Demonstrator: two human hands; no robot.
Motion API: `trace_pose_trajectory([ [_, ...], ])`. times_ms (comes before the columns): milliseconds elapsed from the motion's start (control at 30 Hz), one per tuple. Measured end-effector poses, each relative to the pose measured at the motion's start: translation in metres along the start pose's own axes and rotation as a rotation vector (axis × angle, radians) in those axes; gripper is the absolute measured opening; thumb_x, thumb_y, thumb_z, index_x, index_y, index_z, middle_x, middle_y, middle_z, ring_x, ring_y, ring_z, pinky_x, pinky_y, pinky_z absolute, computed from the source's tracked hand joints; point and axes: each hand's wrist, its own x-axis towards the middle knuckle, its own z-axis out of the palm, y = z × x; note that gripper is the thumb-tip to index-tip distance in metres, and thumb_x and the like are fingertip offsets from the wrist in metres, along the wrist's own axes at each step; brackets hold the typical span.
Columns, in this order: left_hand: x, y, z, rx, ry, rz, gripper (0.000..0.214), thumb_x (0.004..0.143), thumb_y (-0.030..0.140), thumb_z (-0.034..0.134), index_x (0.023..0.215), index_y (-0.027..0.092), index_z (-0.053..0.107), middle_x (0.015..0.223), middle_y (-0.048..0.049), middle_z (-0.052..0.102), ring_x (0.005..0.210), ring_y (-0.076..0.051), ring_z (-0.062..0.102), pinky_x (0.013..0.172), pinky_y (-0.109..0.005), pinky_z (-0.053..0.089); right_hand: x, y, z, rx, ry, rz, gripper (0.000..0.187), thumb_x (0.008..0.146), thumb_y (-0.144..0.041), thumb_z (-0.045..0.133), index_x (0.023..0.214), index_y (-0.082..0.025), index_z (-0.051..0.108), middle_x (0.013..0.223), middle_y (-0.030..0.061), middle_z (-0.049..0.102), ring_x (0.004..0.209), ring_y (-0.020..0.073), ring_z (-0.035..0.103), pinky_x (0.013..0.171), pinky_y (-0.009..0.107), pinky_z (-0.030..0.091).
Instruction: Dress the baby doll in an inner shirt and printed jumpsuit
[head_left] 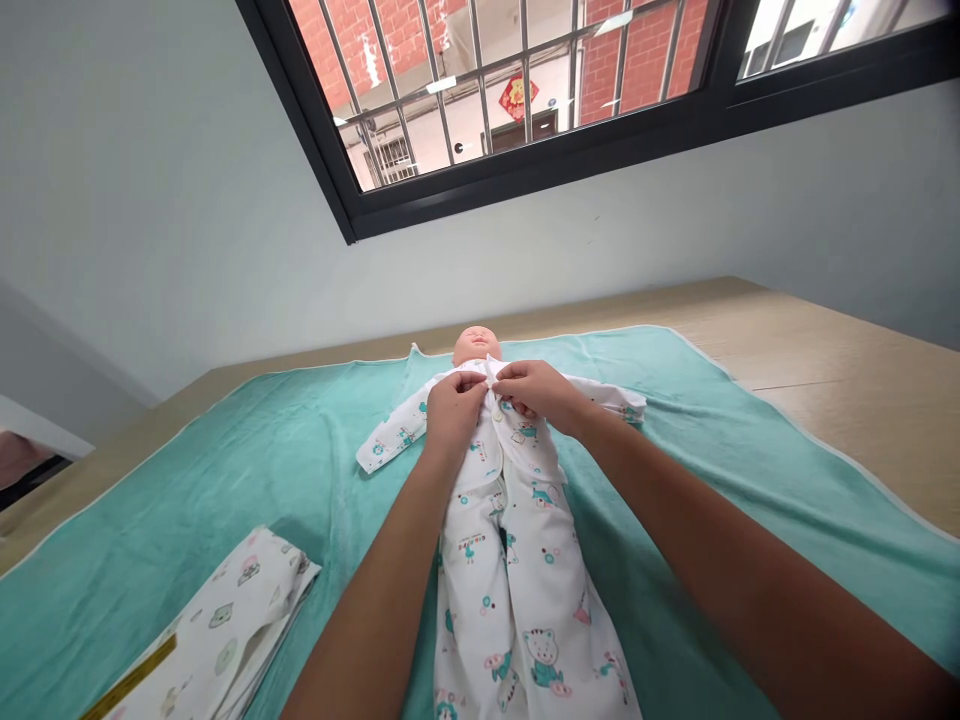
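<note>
Seen from the head camera, two bare hands meet at the top of a doll's shirt (525,455), just below the collar. The left hand (452,408) pinches the fabric, thumb and fingers closed on the front of the shirt; the right hand (541,392) grips the facing side, its fingers likewise shut on the cloth, the fingertips of both nearly meeting. What lies between those fingertips is too small to tell. A button (496,414) shows just below them, and the shirt's front edges part at the hem.

The doll (476,344) lies on its back along the middle of the surface (840,380), head near the far edge, sleeves spread towards the left and right edges. Its printed pants (540,610) run towards the near side between the person's forearms, legs slightly apart at the top. Shirt and pants are white with small teal and pink figures.

Beneath the doll, a teal blanket (300,450) covers much of the surface, leaving bare wood along the far edge and at the far right corner. On the blanket, towards the near left, sits a folded cloth (244,605) with a pale print, a yellow strip (135,680) lying across it. A wall (480,270) rises beyond the far edge, below a dark-framed window (600,145) with metal bars outside
</note>
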Motion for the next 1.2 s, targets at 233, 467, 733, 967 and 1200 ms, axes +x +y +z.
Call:
trace_pose_trajectory([
  [233, 0.0, 0.001, 0.0, -0.065, 0.002, -0.036, 0.02, 0.067, 0.024, 0.065, 0.084, 0.016, 0.071, 0.053, 0.0049, 0.053, 0.044, -0.006, 0.041, 0.046, -0.02, 0.037, 0.003, 0.012, -0.005, 0.182, -0.045, -0.009, 0.02, 0.068, -0.034, 0.073, 0.079, -0.018, 0.069, 0.062, -0.0007, 0.053, 0.046, 0.0066, 0.038, 0.038, 0.021, 0.022],
  [467, 0.002, -0.002, -0.001, 0.002, -0.018, 0.015, 0.021, 0.068, 0.026, 0.064, 0.085, 0.017, 0.073, 0.054, 0.0034, 0.056, 0.045, -0.007, 0.042, 0.048, -0.021, 0.038, 0.005, 0.018, -0.006, 0.269, -0.033, 0.003, 0.023, 0.068, -0.035, 0.075, 0.081, -0.017, 0.069, 0.06, -0.0018, 0.05, 0.046, 0.0058, 0.035, 0.038, 0.021, 0.022],
  [733, 0.002, -0.004, -0.002, 0.103, -0.019, 0.082, 0.018, 0.069, 0.025, 0.064, 0.081, 0.017, 0.074, 0.055, 0.0017, 0.059, 0.047, -0.009, 0.046, 0.05, -0.021, 0.038, 0.003, 0.018, -0.006, 0.274, -0.039, -0.025, 0.02, 0.069, -0.033, 0.072, 0.081, -0.016, 0.07, 0.061, -0.0014, 0.052, 0.046, 0.0054, 0.035, 0.037, 0.02, 0.022],
  [967, 0.002, -0.005, -0.002, -0.029, -0.024, 0.041, 0.011, 0.068, 0.025, 0.066, 0.076, 0.017, 0.067, 0.054, 0.0042, 0.055, 0.045, -0.007, 0.044, 0.047, -0.02, 0.037, 0.0, 0.018, -0.003, 0.083, 0.021, -0.105, 0.022, 0.072, -0.033, 0.067, 0.088, -0.02, 0.072, 0.055, -0.0052, 0.046, 0.04, 0.0053, 0.03, 0.035, 0.021, 0.018],
  [1200, 0.001, 0.002, -0.006, -0.103, -0.045, -0.083, 0.014, 0.067, 0.026, 0.069, 0.076, 0.015, 0.066, 0.05, 0.0049, 0.052, 0.042, -0.006, 0.04, 0.043, -0.02, 0.031, -0.005, 0.015, 0.002, -0.182, 0.143, -0.315, 0.018, 0.074, -0.033, 0.065, 0.085, -0.021, 0.074, 0.066, -0.0024, 0.059, 0.058, 0.0094, 0.047, 0.054, 0.022, 0.035],
])
